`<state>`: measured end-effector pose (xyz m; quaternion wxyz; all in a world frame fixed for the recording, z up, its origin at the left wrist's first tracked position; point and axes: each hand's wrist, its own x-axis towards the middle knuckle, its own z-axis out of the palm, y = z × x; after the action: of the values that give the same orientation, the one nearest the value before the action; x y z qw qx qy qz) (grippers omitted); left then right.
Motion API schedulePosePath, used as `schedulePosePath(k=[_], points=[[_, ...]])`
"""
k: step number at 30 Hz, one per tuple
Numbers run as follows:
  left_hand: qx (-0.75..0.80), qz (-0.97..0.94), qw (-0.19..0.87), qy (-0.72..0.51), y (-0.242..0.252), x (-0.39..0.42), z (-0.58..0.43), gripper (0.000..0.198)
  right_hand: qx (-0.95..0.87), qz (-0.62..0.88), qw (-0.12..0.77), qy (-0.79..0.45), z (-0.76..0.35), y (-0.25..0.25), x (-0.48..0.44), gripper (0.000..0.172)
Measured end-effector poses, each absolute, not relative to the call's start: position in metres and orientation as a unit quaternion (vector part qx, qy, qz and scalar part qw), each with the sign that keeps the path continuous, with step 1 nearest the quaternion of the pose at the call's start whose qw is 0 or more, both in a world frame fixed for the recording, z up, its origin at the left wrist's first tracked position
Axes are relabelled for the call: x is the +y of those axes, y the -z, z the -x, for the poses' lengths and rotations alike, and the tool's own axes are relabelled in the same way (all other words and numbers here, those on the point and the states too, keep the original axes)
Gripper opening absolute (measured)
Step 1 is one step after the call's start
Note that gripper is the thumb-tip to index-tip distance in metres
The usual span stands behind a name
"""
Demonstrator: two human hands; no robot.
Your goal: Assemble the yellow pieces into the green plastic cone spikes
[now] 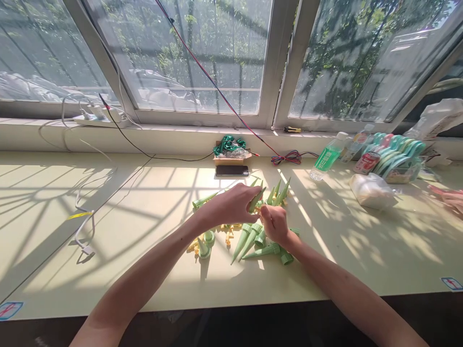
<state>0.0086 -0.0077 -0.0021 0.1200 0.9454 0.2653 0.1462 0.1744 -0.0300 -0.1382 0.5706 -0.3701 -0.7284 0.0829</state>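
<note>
My left hand (231, 206) is closed around a green plastic cone (256, 200), whose tip points up and right. Just right of it, my right hand (275, 223) is closed in a pinch at the cone's base; what it pinches is too small to make out. Both hands hover over a pile of green cones (253, 239) lying on the pale table (108, 241). Small yellow plastic pieces (228, 236) are scattered among the cones.
A black phone (232, 170) lies behind the pile, with a small box of green parts (231, 147) beyond it. Red and black wires (285, 157) run from the window. Bottles (327, 159), a plastic bag (371, 190) and teal items (396, 154) sit at right. White cables (85, 231) lie at left.
</note>
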Motion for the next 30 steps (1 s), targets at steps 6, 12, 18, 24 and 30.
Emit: schedulePosePath(k=[6,12,18,24,30], points=[[0.272,-0.941,0.13,-0.155,0.004,-0.007,-0.008,0.015,-0.729,0.376,0.565,-0.092,-0.175,0.138,-0.031,0.051],[0.281,-0.937,0.134,-0.159,0.003,-0.006,-0.006,0.015,-0.732,0.371,0.561,-0.109,-0.175,0.135,-0.033,0.049],[0.286,-0.927,0.159,-0.184,0.003,-0.006,-0.009,0.019,-0.738,0.36,0.563,-0.098,-0.176,0.131,-0.034,0.05],[0.303,-0.905,0.204,-0.219,0.005,-0.004,-0.012,0.02,-0.753,0.363,0.545,-0.069,-0.178,0.128,-0.035,0.048],[0.301,-0.893,0.25,-0.222,0.007,-0.002,-0.011,0.021,-0.756,0.364,0.539,-0.069,-0.177,0.127,-0.036,0.046]])
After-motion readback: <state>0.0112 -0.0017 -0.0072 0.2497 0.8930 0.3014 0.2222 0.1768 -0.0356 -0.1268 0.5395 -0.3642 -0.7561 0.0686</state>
